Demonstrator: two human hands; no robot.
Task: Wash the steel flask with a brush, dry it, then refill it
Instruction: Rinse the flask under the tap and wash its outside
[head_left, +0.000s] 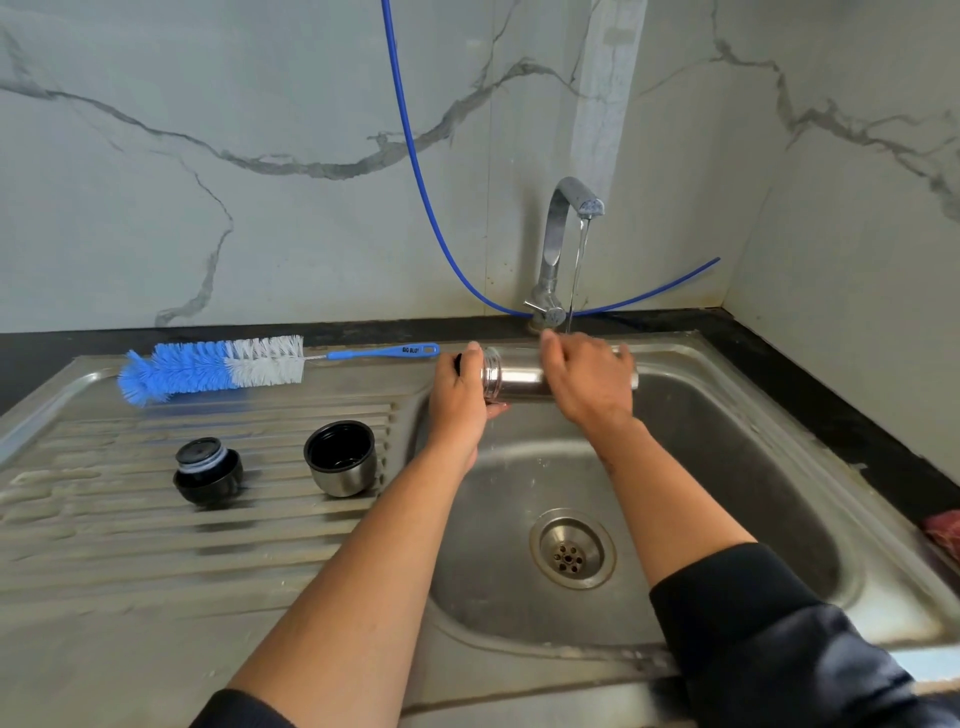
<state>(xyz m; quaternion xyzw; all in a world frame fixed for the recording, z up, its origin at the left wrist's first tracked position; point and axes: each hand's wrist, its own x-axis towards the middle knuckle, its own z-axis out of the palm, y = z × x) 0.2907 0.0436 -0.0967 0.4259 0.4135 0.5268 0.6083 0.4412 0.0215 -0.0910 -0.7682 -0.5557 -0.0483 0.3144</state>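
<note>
1. Nearest the viewer, both forearms are reaching forward over the sink (779, 493), dark sleeves pushed back; the drain (571, 557) is lying below and between them, on the near side of both hands.

2. To the left of the left hand, on the ribbed draining part of the bench (130, 545), the black stopper (208, 470) and the steel cup lid (340, 458) are standing apart from each other, so the flask is already taken apart.

3. The left hand (460, 397) is closing around the threaded neck end of the steel flask (514, 375), palm cupping the mouth. The right hand (589, 382) is lying over the flask's body, fingers curled around it. The flask is being held on its side between the two hands, above the basin.

4. Just beyond the right hand, the tap (563, 234) is running a thin stream (576, 270) down close to that hand's fingers; whether water is entering the flask cannot be told.

5. Beyond and to the left of the left hand, the blue-and-white bottle brush (218, 366) is lying untouched on the bench.

6. Judging by this, the task is only at wetting or rinsing. Brushing, drying and refilling all appear to be left.
</note>
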